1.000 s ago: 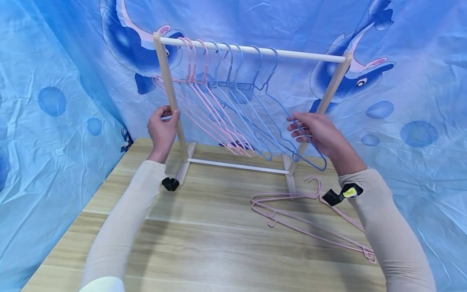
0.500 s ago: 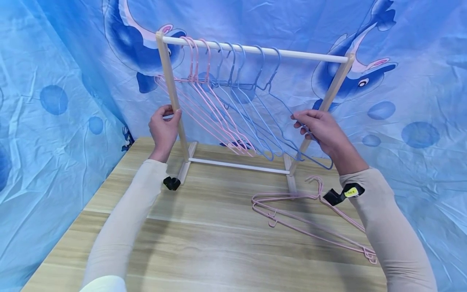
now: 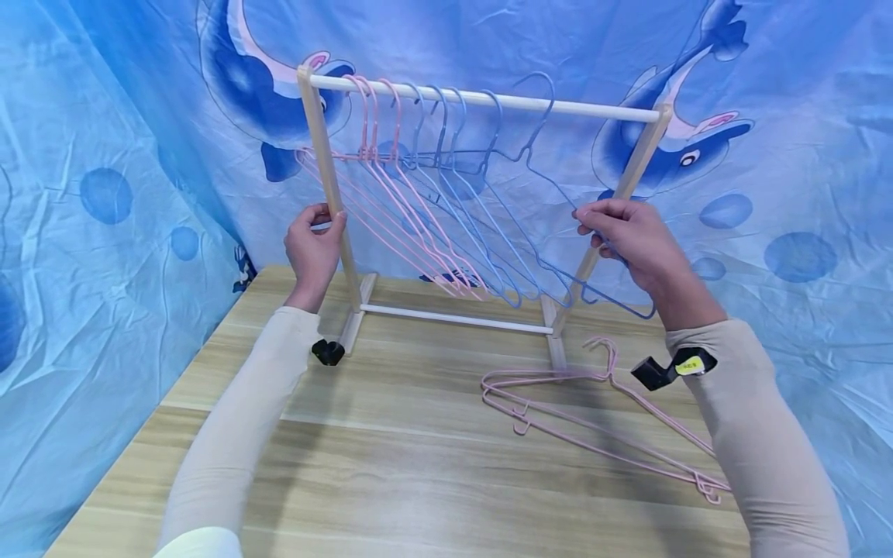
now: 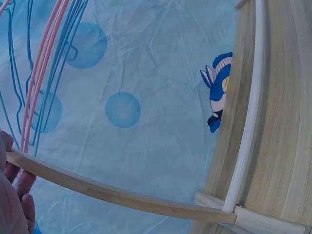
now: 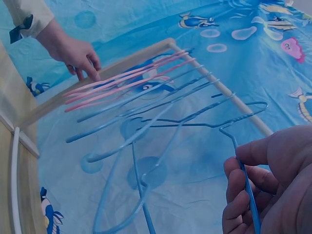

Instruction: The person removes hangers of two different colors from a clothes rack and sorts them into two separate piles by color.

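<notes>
My right hand (image 3: 631, 240) pinches the right shoulder of a blue clothes hanger (image 3: 533, 141). The hanger's hook rises above the rack's white top bar (image 3: 593, 109) in the head view. Seen from the right wrist, the thumb and fingers (image 5: 237, 187) wrap the blue wire (image 5: 252, 200). My left hand (image 3: 314, 248) grips the left wooden post (image 3: 322, 155) of the rack about halfway up. To the left on the bar hang several other blue hangers (image 3: 442, 128), and beyond them 3 pink hangers (image 3: 363, 120).
Pink hangers (image 3: 611, 358) lie overlapped on the wooden table (image 3: 391, 465), at the right below my right forearm. A white lower bar (image 3: 453, 315) joins the rack's feet. A blue cartoon-print curtain (image 3: 125, 294) surrounds the table behind and at the sides.
My right hand has moved right, taking the blue hanger with it. The hanger's hook, earlier over the bar, now stands higher, above it. The left hand stays on the post.
</notes>
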### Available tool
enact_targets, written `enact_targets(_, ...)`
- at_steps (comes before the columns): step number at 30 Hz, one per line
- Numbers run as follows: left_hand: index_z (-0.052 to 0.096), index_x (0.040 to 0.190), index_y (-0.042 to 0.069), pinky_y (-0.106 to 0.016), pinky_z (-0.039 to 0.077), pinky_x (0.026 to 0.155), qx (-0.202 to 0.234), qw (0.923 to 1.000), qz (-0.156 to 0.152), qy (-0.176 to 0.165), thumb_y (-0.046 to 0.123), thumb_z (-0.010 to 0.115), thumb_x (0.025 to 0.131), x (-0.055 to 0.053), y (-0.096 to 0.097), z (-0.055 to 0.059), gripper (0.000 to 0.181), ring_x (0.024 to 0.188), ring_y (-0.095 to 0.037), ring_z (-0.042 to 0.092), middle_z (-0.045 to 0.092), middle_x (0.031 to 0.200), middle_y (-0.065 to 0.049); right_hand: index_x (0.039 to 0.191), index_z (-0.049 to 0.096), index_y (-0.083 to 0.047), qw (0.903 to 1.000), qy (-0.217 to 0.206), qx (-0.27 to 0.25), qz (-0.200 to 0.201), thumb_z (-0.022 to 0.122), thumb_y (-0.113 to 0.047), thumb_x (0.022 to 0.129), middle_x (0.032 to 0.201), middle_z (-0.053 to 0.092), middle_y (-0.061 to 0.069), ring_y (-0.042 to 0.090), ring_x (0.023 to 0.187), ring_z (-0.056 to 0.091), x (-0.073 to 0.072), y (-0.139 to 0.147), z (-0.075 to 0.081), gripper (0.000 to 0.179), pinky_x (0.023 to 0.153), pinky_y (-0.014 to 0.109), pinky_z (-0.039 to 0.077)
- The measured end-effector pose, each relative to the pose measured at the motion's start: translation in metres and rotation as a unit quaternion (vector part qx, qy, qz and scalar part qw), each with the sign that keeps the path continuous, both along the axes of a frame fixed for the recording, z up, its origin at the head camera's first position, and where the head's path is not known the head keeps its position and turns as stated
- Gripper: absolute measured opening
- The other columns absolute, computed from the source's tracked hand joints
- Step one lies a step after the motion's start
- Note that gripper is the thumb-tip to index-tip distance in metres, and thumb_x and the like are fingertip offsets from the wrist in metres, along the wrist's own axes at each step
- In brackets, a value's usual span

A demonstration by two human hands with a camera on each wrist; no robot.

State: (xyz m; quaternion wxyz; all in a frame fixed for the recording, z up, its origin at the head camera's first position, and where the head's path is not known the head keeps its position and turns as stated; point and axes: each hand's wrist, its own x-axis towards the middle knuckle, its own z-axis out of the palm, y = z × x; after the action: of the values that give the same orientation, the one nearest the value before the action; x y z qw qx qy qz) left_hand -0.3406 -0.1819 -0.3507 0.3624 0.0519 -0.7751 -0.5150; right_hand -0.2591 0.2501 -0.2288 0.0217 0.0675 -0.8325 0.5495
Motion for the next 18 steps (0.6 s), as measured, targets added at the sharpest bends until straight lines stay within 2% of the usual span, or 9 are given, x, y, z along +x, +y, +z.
enact_targets(8, 0.075, 0.117, 0.01, -0.034, 0.06, 0.085, 0.006, 0.9998, -0.012, 0.012, 0.033, 0.071, 0.097, 0.001, 0.0, 0.001, 0.031, 0.092, -0.023, 0.073, 0.074, 0.108, -0.011, 0.107, 0.074, -0.021, 0.9989, 0.027, 0.019, -0.033, 0.064, -0.039, 0.101, 0.087, 0.067, -0.011, 0.01, 0.075, 0.054, 0.013, 0.018, 0.002, 0.021, 0.064, 0.021, 0.048)
enact_targets(18, 0.075, 0.116, 0.011, -0.032, 0.06, 0.086, 0.005, 1.0, -0.005, 0.003, 0.033, 0.071, 0.097, 0.001, 0.0, 0.0, 0.03, 0.092, -0.022, 0.074, 0.075, 0.109, -0.01, 0.106, 0.073, -0.026, 0.9965, 0.031, 0.055, -0.054, 0.062, -0.041, 0.101, 0.085, 0.068, -0.017, 0.01, 0.077, 0.054, 0.03, 0.041, -0.015, 0.019, 0.065, 0.021, 0.049)
